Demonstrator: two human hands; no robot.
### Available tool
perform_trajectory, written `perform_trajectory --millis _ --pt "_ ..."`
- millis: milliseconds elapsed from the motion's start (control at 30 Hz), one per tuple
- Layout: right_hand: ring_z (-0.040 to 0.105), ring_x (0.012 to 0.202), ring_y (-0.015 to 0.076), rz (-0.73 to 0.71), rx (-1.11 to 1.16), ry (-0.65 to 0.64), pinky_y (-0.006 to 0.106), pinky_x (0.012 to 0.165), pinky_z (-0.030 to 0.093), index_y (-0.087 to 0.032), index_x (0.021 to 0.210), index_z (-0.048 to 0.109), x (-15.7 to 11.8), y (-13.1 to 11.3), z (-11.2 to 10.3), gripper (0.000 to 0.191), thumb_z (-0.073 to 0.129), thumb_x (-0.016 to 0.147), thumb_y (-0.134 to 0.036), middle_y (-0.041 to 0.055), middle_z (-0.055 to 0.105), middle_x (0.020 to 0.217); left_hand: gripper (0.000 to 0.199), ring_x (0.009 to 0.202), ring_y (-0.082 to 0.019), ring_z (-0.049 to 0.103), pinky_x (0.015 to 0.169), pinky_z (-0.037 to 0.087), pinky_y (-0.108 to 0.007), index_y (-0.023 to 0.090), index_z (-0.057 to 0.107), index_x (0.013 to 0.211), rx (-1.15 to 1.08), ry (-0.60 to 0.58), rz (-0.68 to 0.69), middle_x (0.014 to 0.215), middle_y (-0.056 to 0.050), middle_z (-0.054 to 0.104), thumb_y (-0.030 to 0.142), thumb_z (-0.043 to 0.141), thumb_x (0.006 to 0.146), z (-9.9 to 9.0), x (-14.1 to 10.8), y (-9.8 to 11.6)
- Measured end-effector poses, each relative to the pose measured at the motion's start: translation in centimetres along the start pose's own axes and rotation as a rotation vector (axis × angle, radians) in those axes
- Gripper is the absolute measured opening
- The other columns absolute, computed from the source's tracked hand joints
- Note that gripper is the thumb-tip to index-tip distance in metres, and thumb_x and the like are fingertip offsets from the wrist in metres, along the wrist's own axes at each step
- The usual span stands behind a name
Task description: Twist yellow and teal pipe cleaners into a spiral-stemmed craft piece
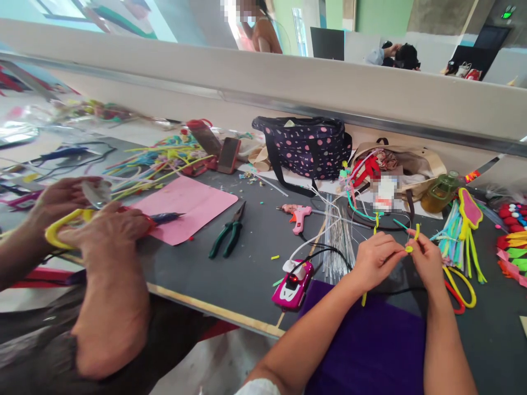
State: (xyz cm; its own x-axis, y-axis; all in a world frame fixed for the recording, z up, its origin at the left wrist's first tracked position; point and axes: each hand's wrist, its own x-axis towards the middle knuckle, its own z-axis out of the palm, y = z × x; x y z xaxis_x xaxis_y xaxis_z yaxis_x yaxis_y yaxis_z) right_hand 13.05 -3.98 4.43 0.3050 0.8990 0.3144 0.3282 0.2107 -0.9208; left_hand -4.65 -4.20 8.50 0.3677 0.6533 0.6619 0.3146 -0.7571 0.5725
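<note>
My left hand (379, 260) and my right hand (426, 262) are close together at the right of the head view, over the edge of a purple sheet (366, 345). Between their fingertips is a yellow pipe cleaner (409, 249), bent into a small coil. One yellow end stands up by my right fingers; other yellow pieces show above and below my left hand. Both hands are closed in a pinch. Behind them lie thin pale sticks (338, 236). Yellow-handled and red-handled scissors (465, 291) rest to the right of my right hand.
A co-worker's hands (111, 230) hold yellow-handled scissors at left. Green pliers (228, 230), a pink glue gun (298, 216) and a magenta power strip (293, 285) with cables lie mid-table. A dark patterned bag (308, 145) and an amber bottle (440, 192) stand at the back.
</note>
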Motion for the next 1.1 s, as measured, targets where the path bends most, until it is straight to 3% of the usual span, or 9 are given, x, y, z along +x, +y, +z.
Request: perform_trajectory --millis 100,167,267,467,600,733,833,933,1100 --pt "0.066 0.081 0.018 -0.116 -0.151 -0.171 0.033 0.075 0.052 -0.023 0.111 0.07 -0.1 -0.2 -0.1 0.032 0.059 0.084 -0.035 0.0054 0.074 0.099 0.028 0.071 -0.014 0.055 0.069 0.041 -0.027 0.017 0.067 0.082 0.023 -0.093 0.027 0.075 -0.005 0.066 0.032 0.049 0.096 -0.1 0.0 -0.1" --pt "0.067 0.087 0.0191 -0.16 -0.191 -0.199 0.036 0.081 0.051 -0.025 0.112 0.07 -0.2 -0.4 -0.1 0.031 0.055 0.087 -0.035 0.006 0.072 0.107 0.027 0.072 -0.014 0.055 0.068 0.04 -0.027 0.017 0.068 0.084 0.043 -0.161 0.051 0.077 -0.004 0.066 0.031 0.048 0.096 0.0 0.0 -0.1" --pt "0.068 0.088 0.0197 -0.157 -0.171 -0.14 0.037 0.082 0.053 -0.025 0.115 0.068 -0.4 -0.7 0.0 0.032 0.055 0.088 -0.036 0.0059 0.073 0.103 0.026 0.072 -0.014 0.055 0.067 0.039 -0.026 0.018 0.067 0.086 0.07 -0.211 0.084 0.078 -0.004 0.066 0.031 0.047 0.096 0.1 -0.1 -0.2" --pt "0.069 0.089 0.0177 -0.091 0.135 -0.091 0.034 0.081 0.056 -0.025 0.137 0.049 -1.0 -2.5 0.1 0.052 0.058 0.086 -0.029 0.006 0.071 0.108 0.028 0.073 -0.014 0.054 0.066 0.038 -0.025 0.018 0.066 0.085 0.136 -0.254 0.088 0.078 -0.004 0.064 0.031 0.045 0.097 0.2 -0.1 -0.2" --pt "0.069 0.095 0.0209 -0.122 0.258 -0.052 0.039 0.087 0.055 -0.024 0.123 0.063 -1.3 -3.2 0.1 0.038 0.06 0.085 -0.031 0.0073 0.07 0.113 0.03 0.071 -0.014 0.052 0.064 0.037 -0.026 0.018 0.065 0.085 0.189 -0.261 0.098 0.075 -0.003 0.062 0.033 0.043 0.098 0.2 -0.2 -0.2" --pt "0.068 0.096 0.0231 -0.146 0.176 -0.009 0.039 0.081 0.056 -0.024 0.116 0.068 -1.1 -2.8 0.3 0.031 0.053 0.092 -0.037 0.0087 0.07 0.114 0.032 0.073 -0.014 0.052 0.064 0.037 -0.027 0.017 0.065 0.086 0.226 -0.281 0.099 0.077 -0.003 0.062 0.033 0.041 0.099 0.3 -0.3 -0.2" --pt "0.062 0.108 0.0251 -0.287 -0.023 0.078 0.041 0.084 0.053 -0.024 0.117 0.068 -1.0 -2.7 0.4 0.033 0.052 0.092 -0.04 0.0102 0.064 0.122 0.032 0.073 -0.015 0.051 0.063 0.036 -0.027 0.017 0.064 0.082 0.258 -0.266 0.085 0.075 -0.004 0.061 0.032 0.041 0.098 0.3 -0.3 -0.4" --pt "0.062 0.097 0.0221 -0.381 -0.112 0.238 0.039 0.082 0.051 -0.023 0.111 0.071 -1.2 -3.0 0.5 0.028 0.056 0.091 -0.036 0.0092 0.065 0.107 0.031 0.072 -0.015 0.05 0.063 0.036 -0.027 0.017 0.064 0.082 0.272 -0.235 0.047 0.075 -0.004 0.061 0.031 0.041 0.098 0.3 -0.3 -0.7" --pt "0.063 0.068 0.0151 -0.273 0.173 0.344 0.031 0.065 0.05 -0.02 0.094 0.075 -1.5 -3.6 0.9 0.017 0.064 0.086 -0.03 0.0046 0.068 0.085 0.03 0.071 -0.014 0.05 0.064 0.037 -0.026 0.017 0.065 0.082 0.265 -0.158 -0.001 0.075 -0.003 0.062 0.031 0.043 0.097 0.2 -0.3 -0.9"
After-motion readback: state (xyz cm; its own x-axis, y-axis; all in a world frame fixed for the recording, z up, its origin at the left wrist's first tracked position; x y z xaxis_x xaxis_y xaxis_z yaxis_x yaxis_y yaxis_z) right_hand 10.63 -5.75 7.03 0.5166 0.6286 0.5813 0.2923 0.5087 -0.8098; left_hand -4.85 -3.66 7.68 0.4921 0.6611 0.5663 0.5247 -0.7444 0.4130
